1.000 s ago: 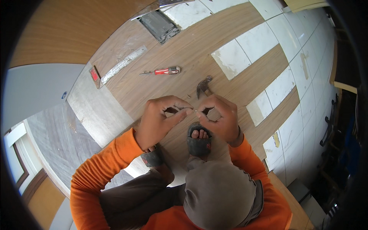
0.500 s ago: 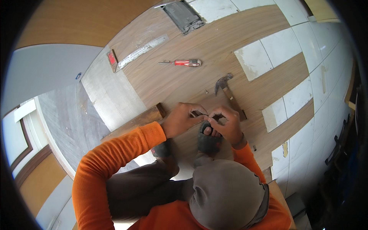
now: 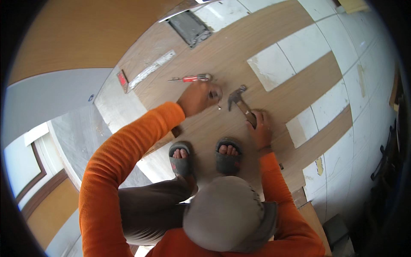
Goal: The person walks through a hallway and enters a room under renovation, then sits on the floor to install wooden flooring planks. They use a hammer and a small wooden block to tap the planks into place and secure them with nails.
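Note:
My right hand (image 3: 260,130) has its fingers around the lower end of the wooden handle of a claw hammer (image 3: 244,109), whose metal head points away from me on the wood-look floor. My left hand (image 3: 198,97) is curled over the floor, thumb and fingers brought together. Slight blur hides what they pinch, if anything. Just beyond it lies a screwdriver (image 3: 195,78) with a red and dark handle, partly covered by the hand. A tiny metal piece, perhaps a screw (image 3: 219,107), lies between my left hand and the hammer.
A metal try square (image 3: 150,70) with a red-marked stock lies far left. Beyond it sits a grey rectangular tray (image 3: 189,28). White tiles (image 3: 272,66) interrupt the wood-look planks at right. My sandalled feet (image 3: 228,156) stand close in front. A wooden piece (image 3: 176,131) shows under my left sleeve.
My hands, which met above my foot, have parted. The left moved away from me toward the screwdriver; the right moved to the hammer handle and took hold. My head has shifted somewhat.

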Tool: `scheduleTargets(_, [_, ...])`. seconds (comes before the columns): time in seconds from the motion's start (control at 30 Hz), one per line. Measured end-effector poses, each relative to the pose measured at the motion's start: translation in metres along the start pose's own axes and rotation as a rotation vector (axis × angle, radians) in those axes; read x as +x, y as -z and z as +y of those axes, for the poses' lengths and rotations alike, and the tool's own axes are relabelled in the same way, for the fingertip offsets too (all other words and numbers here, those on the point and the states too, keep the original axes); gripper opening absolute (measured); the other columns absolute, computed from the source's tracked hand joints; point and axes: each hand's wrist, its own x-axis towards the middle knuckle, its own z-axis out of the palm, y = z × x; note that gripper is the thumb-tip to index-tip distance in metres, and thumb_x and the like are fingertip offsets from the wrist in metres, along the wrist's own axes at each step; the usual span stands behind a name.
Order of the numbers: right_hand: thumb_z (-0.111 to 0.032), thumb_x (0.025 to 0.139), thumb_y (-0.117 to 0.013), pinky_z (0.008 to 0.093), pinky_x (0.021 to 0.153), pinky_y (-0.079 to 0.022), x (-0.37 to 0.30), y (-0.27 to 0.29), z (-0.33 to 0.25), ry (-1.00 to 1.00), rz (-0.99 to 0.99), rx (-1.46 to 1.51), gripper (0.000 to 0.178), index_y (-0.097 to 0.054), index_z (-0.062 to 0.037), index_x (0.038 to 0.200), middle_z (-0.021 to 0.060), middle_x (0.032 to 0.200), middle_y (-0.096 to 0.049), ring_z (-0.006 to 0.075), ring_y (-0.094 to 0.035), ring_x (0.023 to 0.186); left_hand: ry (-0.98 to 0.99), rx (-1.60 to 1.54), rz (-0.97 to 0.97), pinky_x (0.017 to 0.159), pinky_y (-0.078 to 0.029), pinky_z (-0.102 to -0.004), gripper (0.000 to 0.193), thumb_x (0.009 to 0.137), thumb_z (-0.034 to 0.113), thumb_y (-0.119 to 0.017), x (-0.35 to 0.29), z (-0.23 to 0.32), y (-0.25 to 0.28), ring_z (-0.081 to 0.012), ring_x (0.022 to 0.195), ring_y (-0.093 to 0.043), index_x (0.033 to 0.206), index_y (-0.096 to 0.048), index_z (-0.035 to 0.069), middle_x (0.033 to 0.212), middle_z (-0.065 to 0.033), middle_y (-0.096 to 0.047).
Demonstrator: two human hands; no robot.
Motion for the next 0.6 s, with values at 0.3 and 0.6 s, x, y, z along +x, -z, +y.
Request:
scheduleTargets(0.3, [-0.025,0.097,-0.067,0.0453,0.090,-0.051,-0.025,0.011,0.003,-0.098,0.116,0.267,0.038,-0.059,-0.0023,0.126,0.0195,0.115,-0.060,0.0364,-0.062,0.103,-0.141,0.309,0.122,0.081,-0.058,-0.0408,0.017,0.087,0.017,-0.073,0.133,0.017,-0.056,-0.0334,0.088,-0.073,0.100,-0.076,0.007,0.098,-0.0175,-0.075])
scheduleTargets(0.6, [-0.028,0.101,-0.065,0.0436,0.070,-0.049,-0.028,0.057,0.019,-0.467,0.142,0.481,0.033,-0.058,0.0045,0.101,0.0157,0.080,-0.060,0.0323,-0.060,0.073,0.199,0.203,0.147,0.079,-0.060,-0.0389,0.025,0.084,0.027,-0.078,0.187,0.003,-0.112,-0.0319,0.080,-0.075,0.097,-0.081,0.007,0.091,-0.0166,-0.077])
